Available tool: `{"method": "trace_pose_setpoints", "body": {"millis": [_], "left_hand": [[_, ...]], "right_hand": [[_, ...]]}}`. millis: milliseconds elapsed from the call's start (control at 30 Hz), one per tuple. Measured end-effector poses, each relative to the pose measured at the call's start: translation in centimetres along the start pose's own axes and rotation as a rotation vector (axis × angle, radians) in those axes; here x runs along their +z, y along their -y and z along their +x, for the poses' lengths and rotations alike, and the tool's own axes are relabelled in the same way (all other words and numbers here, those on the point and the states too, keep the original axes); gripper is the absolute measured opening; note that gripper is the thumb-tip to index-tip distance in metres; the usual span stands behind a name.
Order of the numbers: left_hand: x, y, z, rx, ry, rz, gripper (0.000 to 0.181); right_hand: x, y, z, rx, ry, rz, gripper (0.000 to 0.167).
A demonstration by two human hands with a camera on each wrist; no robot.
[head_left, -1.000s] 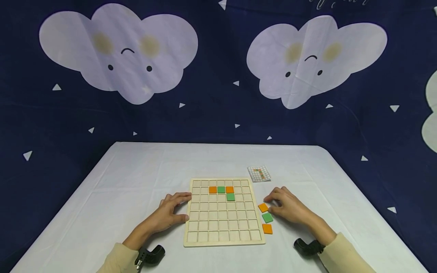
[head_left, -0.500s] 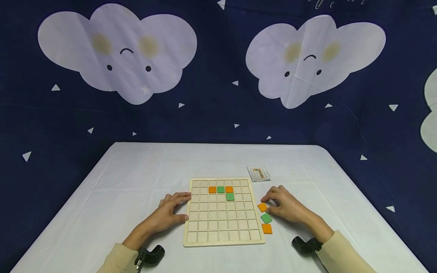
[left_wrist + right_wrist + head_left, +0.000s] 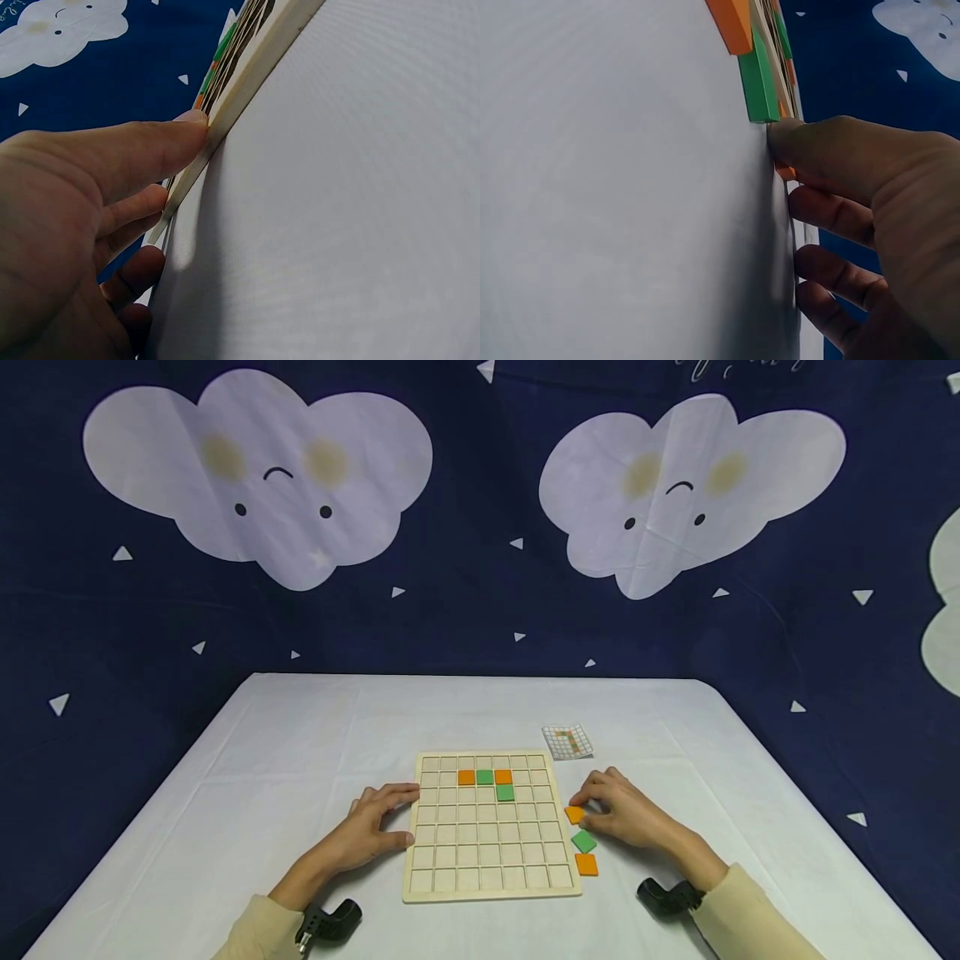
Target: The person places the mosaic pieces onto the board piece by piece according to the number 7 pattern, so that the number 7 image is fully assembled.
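Observation:
A wooden grid board [image 3: 455, 857] lies on the table with two orange and two green square tiles in its upper cells. My left hand [image 3: 369, 828] rests against its left edge; in the left wrist view the thumb [image 3: 161, 146] touches the rim, fingers fairly straight. Right of the board, my right hand [image 3: 628, 810] pinches an orange tile [image 3: 573, 814] between thumb and index finger, the tile flat on the table and partly covered. In the right wrist view the thumb hides part of it. A green tile [image 3: 583, 842] and another orange tile [image 3: 587, 864] lie just below.
A small paper card [image 3: 567, 742] printed with a coloured grid pattern lies beyond the board's upper right corner. White cloth covers the table [image 3: 300, 743]. Behind it hangs a dark blue curtain [image 3: 480, 610] with clouds.
My right hand has shifted slightly left, closing its thumb and finger on the orange tile, which has turned a little. The green tile has slid slightly toward me. The left hand stays put.

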State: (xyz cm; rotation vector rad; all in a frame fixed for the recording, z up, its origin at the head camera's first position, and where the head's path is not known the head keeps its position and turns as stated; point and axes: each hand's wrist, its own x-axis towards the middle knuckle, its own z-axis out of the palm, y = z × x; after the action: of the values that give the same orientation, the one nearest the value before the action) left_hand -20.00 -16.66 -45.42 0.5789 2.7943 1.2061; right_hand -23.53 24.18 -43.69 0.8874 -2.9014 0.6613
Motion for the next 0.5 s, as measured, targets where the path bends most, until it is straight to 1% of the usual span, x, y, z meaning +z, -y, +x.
{"method": "trace_pose_setpoints", "body": {"millis": [267, 500], "left_hand": [[0.02, 0.09, -0.03, 0.020, -0.003, 0.014, 0.061], [0.01, 0.14, -0.05, 0.023, -0.003, 0.016, 0.061]], "right_hand": [[0.00, 0.08, 0.11, -0.013, -0.033, -0.009, 0.017], [-0.25, 0.66, 0.23, 0.034, -0.042, -0.009, 0.019]]}}
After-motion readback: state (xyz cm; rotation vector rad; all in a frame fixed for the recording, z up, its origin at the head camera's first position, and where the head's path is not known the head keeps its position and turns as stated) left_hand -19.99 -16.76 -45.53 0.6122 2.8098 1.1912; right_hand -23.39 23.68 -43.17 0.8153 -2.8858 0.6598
